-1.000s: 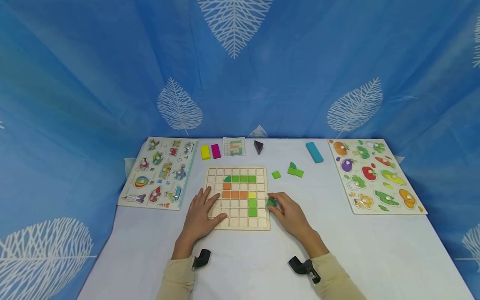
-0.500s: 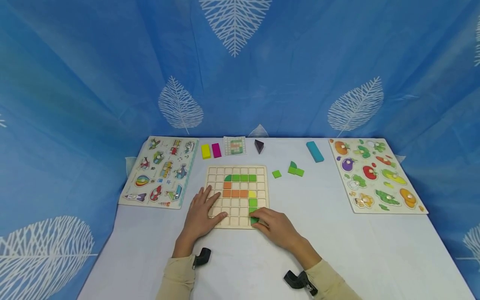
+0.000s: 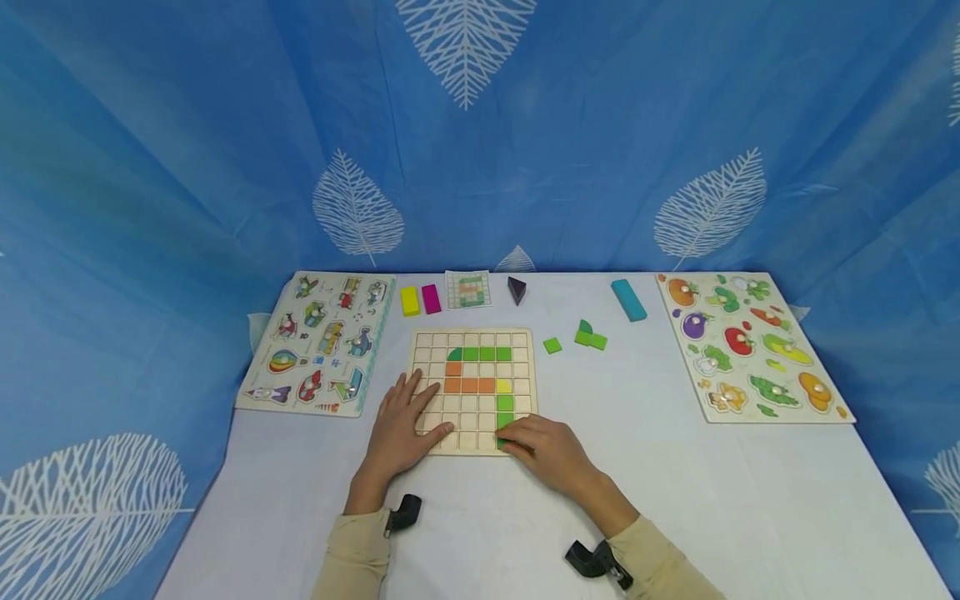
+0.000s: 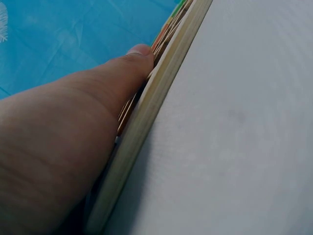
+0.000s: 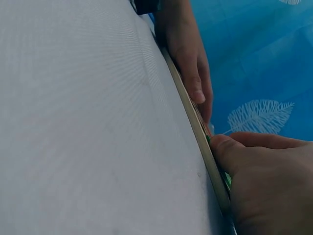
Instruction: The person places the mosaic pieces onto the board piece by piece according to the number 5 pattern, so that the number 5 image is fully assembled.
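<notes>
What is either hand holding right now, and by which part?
The right hand pinches a green piece; exactly which part is hidden. The left hand rests on the grid board.

On the white table (image 3: pixel 472 525) are laid a square wooden grid board (image 3: pixel 469 405) below centre, painted wooden puzzles (image 3: pixel 326 289) left and right, and, mid-frame, oblong yellow, magenta and teal blocks (image 3: pixel 628 300), a black wedge (image 3: pixel 517 289), a printed card (image 3: pixel 468 289) and green tiles (image 3: pixel 552 345).

No text, labels or numbers are legible
</notes>
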Demonstrator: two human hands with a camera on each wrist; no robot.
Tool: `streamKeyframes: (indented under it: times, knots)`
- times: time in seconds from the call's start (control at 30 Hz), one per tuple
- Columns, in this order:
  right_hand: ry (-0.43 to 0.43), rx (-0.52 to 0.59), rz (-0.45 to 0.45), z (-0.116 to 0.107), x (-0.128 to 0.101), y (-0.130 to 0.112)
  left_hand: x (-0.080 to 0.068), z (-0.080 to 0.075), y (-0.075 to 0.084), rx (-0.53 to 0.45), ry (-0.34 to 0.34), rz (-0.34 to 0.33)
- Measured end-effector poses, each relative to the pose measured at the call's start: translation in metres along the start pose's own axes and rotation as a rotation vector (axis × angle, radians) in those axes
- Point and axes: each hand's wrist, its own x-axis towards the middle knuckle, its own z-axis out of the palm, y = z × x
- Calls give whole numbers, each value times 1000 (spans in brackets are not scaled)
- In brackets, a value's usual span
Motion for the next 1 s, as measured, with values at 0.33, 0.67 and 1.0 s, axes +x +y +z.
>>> streamKeyframes:
  times: [0.33,0.67,1.0]
  knots:
    - [38,-10,-23,2,0,3,1,1,-2,-8,-4,4]
    - [153,76,310,-12,9,42,3,2,-4,-13,-3,-5]
    - [137,3,642,-25,35,92,2,1,-2,-14,-12,-9]
